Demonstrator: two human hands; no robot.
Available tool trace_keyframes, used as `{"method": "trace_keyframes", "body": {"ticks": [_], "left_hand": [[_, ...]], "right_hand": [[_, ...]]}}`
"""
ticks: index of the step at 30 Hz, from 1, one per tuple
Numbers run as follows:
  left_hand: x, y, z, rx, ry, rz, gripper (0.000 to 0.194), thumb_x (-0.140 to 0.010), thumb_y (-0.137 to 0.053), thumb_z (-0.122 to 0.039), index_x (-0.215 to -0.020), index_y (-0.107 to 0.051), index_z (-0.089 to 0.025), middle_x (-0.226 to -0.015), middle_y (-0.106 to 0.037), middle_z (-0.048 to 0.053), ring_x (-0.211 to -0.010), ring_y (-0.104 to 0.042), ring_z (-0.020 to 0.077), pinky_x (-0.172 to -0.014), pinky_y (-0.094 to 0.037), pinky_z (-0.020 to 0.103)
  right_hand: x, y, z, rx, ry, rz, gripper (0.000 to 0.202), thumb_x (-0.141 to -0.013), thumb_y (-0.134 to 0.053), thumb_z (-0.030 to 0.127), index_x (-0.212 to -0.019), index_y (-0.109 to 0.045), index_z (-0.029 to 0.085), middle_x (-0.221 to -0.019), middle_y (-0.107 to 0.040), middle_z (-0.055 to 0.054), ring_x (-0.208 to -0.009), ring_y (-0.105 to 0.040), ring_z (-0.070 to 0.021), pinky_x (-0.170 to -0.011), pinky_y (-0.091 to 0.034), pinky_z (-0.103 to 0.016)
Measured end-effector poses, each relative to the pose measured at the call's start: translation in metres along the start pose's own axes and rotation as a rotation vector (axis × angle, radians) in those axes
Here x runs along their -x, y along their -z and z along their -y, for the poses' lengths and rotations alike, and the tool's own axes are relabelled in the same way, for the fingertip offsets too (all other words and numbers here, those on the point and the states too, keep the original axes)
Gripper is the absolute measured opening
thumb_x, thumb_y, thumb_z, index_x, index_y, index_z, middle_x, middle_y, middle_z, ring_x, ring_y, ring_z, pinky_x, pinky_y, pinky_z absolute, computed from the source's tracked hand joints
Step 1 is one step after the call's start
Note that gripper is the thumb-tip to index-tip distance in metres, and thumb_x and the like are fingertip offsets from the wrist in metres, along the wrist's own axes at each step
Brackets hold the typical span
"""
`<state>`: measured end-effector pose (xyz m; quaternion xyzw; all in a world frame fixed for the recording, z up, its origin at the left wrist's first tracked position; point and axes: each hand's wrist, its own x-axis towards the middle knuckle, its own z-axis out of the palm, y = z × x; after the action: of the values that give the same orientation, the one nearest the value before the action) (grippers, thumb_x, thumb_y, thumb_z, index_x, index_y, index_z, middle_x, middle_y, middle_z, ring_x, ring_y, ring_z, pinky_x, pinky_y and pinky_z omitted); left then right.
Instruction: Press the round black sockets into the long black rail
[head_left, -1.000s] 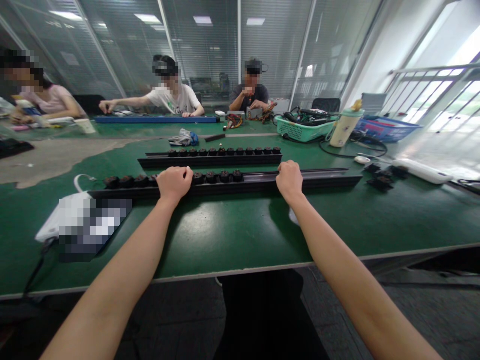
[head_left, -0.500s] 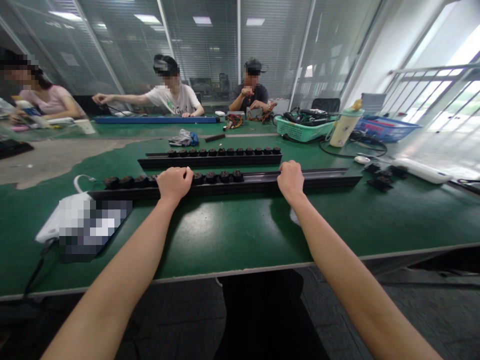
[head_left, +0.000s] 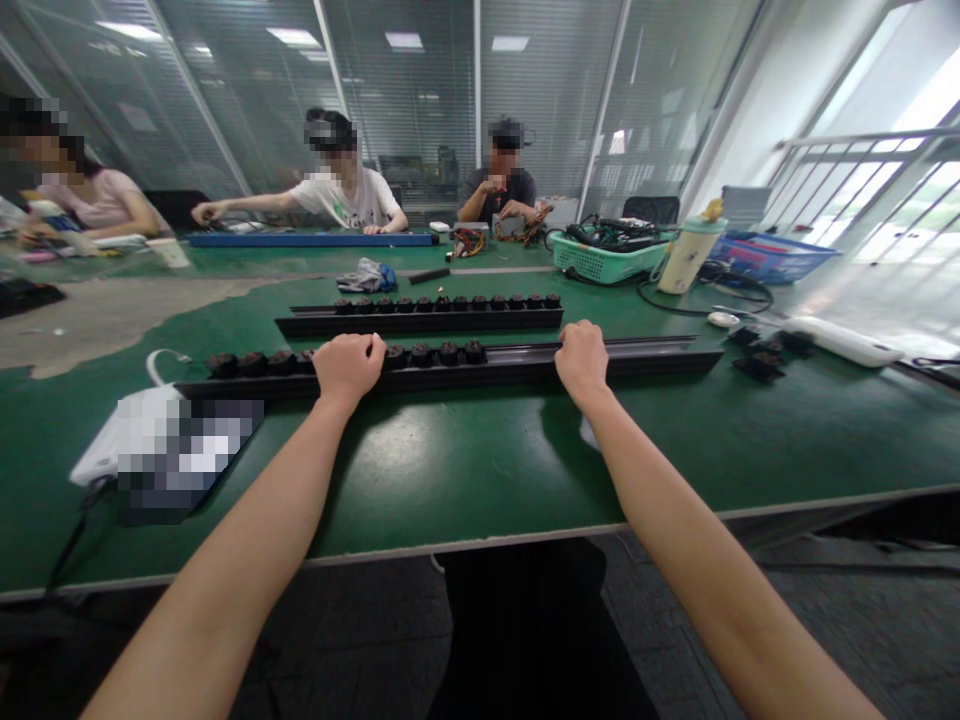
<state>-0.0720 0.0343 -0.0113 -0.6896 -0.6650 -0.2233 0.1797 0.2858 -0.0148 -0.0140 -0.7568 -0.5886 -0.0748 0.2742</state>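
Observation:
A long black rail (head_left: 450, 376) lies across the green table in front of me, with several round black parts (head_left: 253, 364) seated in a row along its left and middle stretch. My left hand (head_left: 349, 364) is closed around the rail among those parts, hiding some of them. Farther right, where the channel is bare, my right hand (head_left: 582, 358) is closed over the same rail. The fingertips of both hands are out of sight behind it. Just beyond lies a shorter black rail (head_left: 420, 322), also carrying a row of round black parts.
Loose black parts (head_left: 761, 358) lie off the near rail's right end. A white box (head_left: 105, 445) and a blurred-out flat item (head_left: 187, 465) are at left. Behind stand a green basket (head_left: 611, 262) and a cream tumbler (head_left: 686, 260). Co-workers (head_left: 349, 195) sit across the table.
Both my hands and the rail have stayed in place. Across the table, a co-worker's outstretched hand has shifted slightly to the right and lower.

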Motion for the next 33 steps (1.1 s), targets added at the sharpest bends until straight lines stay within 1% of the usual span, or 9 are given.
{"method": "trace_keyframes", "body": {"ticks": [9,14,21,26,33], "left_hand": [[-0.0002,-0.0007,0.0007,0.032,0.008,0.005,0.056,-0.103,-0.031,-0.045,-0.085,-0.078,-0.020,-0.099,-0.078,0.018,-0.095,-0.069,0.0345,-0.072,-0.038,0.039],[-0.0005,-0.0007,0.0004,0.009,-0.002,0.002,0.058,-0.103,-0.029,-0.045,-0.086,-0.078,-0.020,-0.098,-0.078,0.018,-0.092,-0.069,0.0335,-0.070,-0.038,0.039],[-0.0012,-0.0031,0.0018,-0.012,0.002,0.000,0.058,-0.103,-0.029,-0.045,-0.088,-0.079,-0.020,-0.100,-0.078,0.018,-0.094,-0.069,0.0335,-0.070,-0.039,0.038],[-0.0010,-0.0024,0.0012,-0.003,0.006,-0.001,0.058,-0.104,-0.029,-0.046,-0.087,-0.078,-0.020,-0.099,-0.078,0.018,-0.094,-0.069,0.0337,-0.070,-0.038,0.038],[-0.0008,-0.0018,0.0008,-0.003,0.004,0.000,0.058,-0.104,-0.028,-0.046,-0.085,-0.077,-0.020,-0.099,-0.078,0.017,-0.094,-0.070,0.0333,-0.070,-0.037,0.039]], "right_hand": [[-0.0013,-0.0004,-0.0012,-0.008,-0.018,-0.005,0.044,-0.089,-0.041,-0.004,-0.108,-0.077,0.013,-0.124,-0.068,-0.019,-0.122,-0.056,-0.0304,-0.091,-0.053,-0.039],[-0.0012,0.0019,-0.0011,0.003,-0.026,0.008,0.046,-0.090,-0.039,-0.006,-0.109,-0.076,0.011,-0.127,-0.067,-0.021,-0.124,-0.056,-0.0318,-0.093,-0.052,-0.040],[-0.0025,0.0020,-0.0021,-0.019,-0.035,0.026,0.038,-0.090,-0.044,-0.003,-0.107,-0.075,0.012,-0.127,-0.066,-0.022,-0.124,-0.056,-0.0321,-0.095,-0.052,-0.041],[-0.0023,0.0004,-0.0031,-0.029,-0.034,-0.013,0.044,-0.088,-0.040,-0.004,-0.107,-0.076,0.013,-0.124,-0.067,-0.020,-0.120,-0.056,-0.0313,-0.092,-0.051,-0.041],[-0.0018,0.0011,-0.0037,-0.002,-0.045,-0.021,0.047,-0.090,-0.037,-0.006,-0.113,-0.075,0.011,-0.127,-0.067,-0.020,-0.121,-0.057,-0.0312,-0.092,-0.052,-0.040]]}}
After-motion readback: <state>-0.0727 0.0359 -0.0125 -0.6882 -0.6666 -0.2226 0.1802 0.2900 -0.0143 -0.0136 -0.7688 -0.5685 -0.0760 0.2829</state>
